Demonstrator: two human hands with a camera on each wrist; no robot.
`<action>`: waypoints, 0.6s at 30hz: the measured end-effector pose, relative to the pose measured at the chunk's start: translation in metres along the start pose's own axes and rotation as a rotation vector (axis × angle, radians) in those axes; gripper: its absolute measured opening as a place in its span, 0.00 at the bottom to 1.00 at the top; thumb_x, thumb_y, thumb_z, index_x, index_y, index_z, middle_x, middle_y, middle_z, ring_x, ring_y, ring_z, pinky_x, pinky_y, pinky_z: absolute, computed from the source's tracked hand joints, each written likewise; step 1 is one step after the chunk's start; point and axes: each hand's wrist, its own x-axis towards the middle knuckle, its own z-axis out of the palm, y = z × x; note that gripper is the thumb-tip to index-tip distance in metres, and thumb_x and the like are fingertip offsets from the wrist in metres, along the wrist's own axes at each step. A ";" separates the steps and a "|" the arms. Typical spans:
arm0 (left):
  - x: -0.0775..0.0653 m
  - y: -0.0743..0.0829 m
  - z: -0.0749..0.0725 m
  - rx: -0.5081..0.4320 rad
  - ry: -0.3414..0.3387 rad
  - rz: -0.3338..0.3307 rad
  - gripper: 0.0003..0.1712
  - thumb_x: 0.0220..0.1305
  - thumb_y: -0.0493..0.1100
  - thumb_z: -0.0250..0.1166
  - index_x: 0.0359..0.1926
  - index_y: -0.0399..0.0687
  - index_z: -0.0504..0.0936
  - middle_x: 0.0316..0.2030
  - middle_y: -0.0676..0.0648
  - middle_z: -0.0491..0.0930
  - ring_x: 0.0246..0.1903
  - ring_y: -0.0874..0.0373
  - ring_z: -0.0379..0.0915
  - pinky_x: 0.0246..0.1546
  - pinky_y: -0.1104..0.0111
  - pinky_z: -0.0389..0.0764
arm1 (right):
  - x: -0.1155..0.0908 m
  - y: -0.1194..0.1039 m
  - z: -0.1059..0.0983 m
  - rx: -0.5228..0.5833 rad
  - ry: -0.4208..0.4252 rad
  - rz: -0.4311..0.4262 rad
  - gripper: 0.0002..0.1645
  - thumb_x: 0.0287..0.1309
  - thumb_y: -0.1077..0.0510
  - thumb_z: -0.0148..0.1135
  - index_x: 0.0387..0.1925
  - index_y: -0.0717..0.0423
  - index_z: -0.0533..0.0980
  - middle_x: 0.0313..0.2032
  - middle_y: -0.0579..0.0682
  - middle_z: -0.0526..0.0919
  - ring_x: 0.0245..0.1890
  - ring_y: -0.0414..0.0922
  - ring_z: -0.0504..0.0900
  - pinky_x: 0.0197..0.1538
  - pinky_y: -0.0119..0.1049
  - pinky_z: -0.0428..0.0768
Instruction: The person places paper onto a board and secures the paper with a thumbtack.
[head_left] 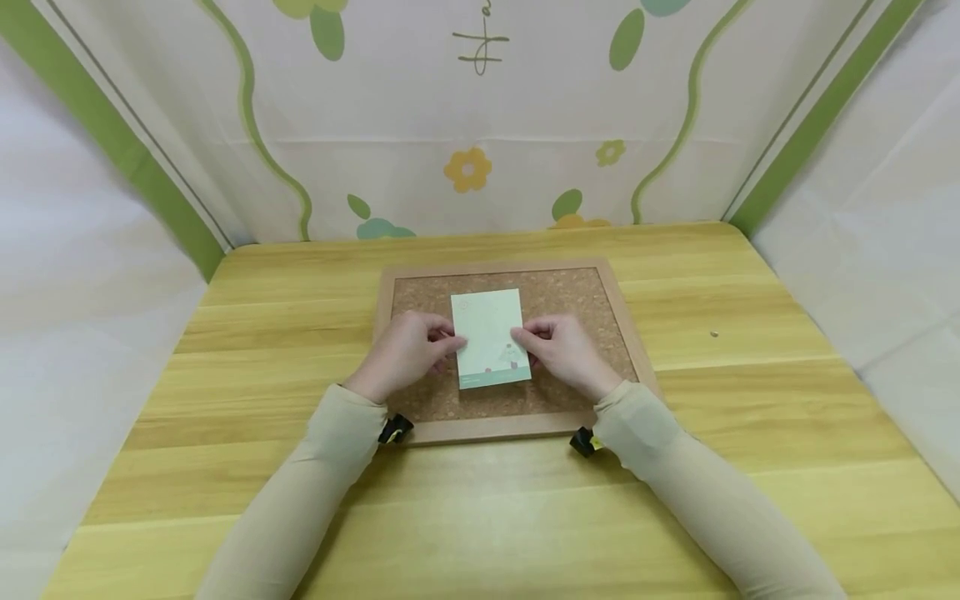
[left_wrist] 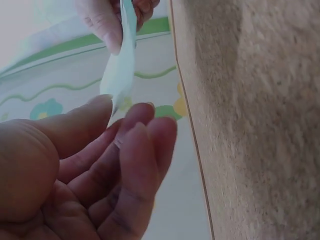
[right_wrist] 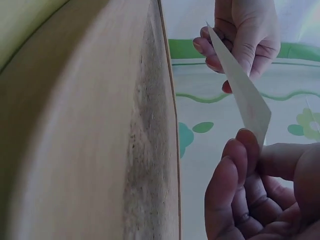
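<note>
The sheet (head_left: 489,333) looks like matt paper, the board (head_left: 566,296) rough cork.

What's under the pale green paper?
A wood-framed cork board is under the pale green paper, which the left hand and right hand hold. From above, the paper hides the cork directly beneath it.

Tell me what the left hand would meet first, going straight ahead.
Beyond the pale green sheet in the left hand, probably the right hand at the opposite edge, though depth is unclear.
</note>
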 end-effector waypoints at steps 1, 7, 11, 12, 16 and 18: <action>0.000 0.000 0.000 0.023 0.001 0.001 0.10 0.61 0.49 0.62 0.34 0.48 0.83 0.25 0.47 0.81 0.23 0.52 0.77 0.24 0.65 0.77 | 0.001 0.001 0.000 -0.019 0.001 0.003 0.14 0.59 0.48 0.59 0.33 0.53 0.82 0.26 0.51 0.81 0.26 0.53 0.79 0.32 0.46 0.79; 0.004 0.000 0.004 0.119 -0.002 -0.002 0.17 0.59 0.48 0.64 0.47 0.44 0.81 0.30 0.53 0.82 0.27 0.60 0.76 0.29 0.68 0.76 | 0.005 0.002 -0.005 -0.090 -0.005 0.033 0.13 0.60 0.50 0.59 0.34 0.55 0.82 0.27 0.51 0.81 0.25 0.49 0.80 0.29 0.40 0.80; 0.009 0.000 0.008 0.176 -0.039 -0.025 0.15 0.58 0.48 0.66 0.45 0.48 0.82 0.29 0.53 0.82 0.28 0.60 0.76 0.29 0.67 0.75 | 0.010 0.001 -0.009 -0.140 -0.044 0.058 0.12 0.60 0.50 0.59 0.32 0.54 0.83 0.28 0.50 0.82 0.25 0.48 0.81 0.29 0.39 0.80; 0.010 0.000 0.009 0.202 -0.051 -0.029 0.15 0.57 0.48 0.66 0.44 0.49 0.82 0.29 0.54 0.81 0.28 0.60 0.76 0.30 0.67 0.75 | 0.011 0.001 -0.010 -0.156 -0.051 0.064 0.12 0.59 0.51 0.59 0.31 0.53 0.83 0.28 0.50 0.82 0.25 0.48 0.81 0.29 0.38 0.80; 0.016 0.001 0.012 0.323 -0.093 -0.021 0.11 0.56 0.50 0.67 0.37 0.51 0.82 0.26 0.54 0.78 0.26 0.61 0.70 0.27 0.67 0.71 | 0.016 0.002 -0.011 -0.207 -0.067 0.094 0.12 0.59 0.51 0.59 0.27 0.53 0.83 0.23 0.52 0.81 0.22 0.49 0.79 0.26 0.37 0.78; 0.017 0.001 0.012 0.364 -0.113 -0.017 0.11 0.55 0.51 0.67 0.30 0.49 0.80 0.22 0.53 0.75 0.23 0.60 0.67 0.24 0.67 0.68 | 0.018 0.002 -0.011 -0.213 -0.069 0.120 0.13 0.59 0.51 0.59 0.27 0.53 0.83 0.22 0.52 0.81 0.22 0.48 0.79 0.25 0.36 0.77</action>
